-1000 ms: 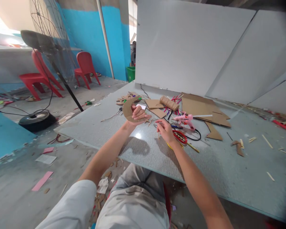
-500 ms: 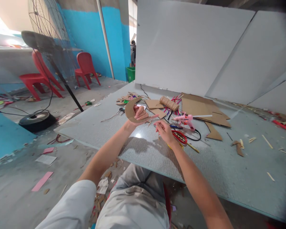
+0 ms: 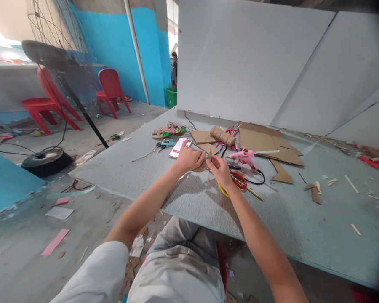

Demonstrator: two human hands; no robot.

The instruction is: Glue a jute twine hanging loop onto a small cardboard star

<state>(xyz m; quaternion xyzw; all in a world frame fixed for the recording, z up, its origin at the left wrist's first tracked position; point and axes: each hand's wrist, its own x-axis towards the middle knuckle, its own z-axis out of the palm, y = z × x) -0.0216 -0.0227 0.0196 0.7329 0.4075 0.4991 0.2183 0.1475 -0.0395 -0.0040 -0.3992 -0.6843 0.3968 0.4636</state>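
Observation:
My left hand (image 3: 191, 159) is closed on a curved cardboard piece (image 3: 201, 168), most of which it covers. Close against it, my right hand (image 3: 220, 170) pinches at the piece's end, where brown twine (image 3: 209, 155) shows at the fingertips. A loose strand hangs below the fingers. Just beyond my left hand lies a phone (image 3: 178, 148) with a lit screen. Scissors with red and yellow handles (image 3: 239, 180) lie beside my right wrist, partly hidden by it. To their right sits a pink glue gun (image 3: 244, 156).
A twine roll (image 3: 222, 136) stands among cardboard sheets (image 3: 268, 141) and coloured strips at the back. Decorated cardboard pieces (image 3: 169, 129) lie at the far left of the table. Scraps and thin sticks (image 3: 353, 187) are scattered right. A fan (image 3: 47, 59) and red chairs (image 3: 110, 86) stand beyond.
My left hand has turned over and moved right with the cardboard, bringing it to my right hand. The curved piece, formerly in plain view, is now mostly covered, and the phone is uncovered.

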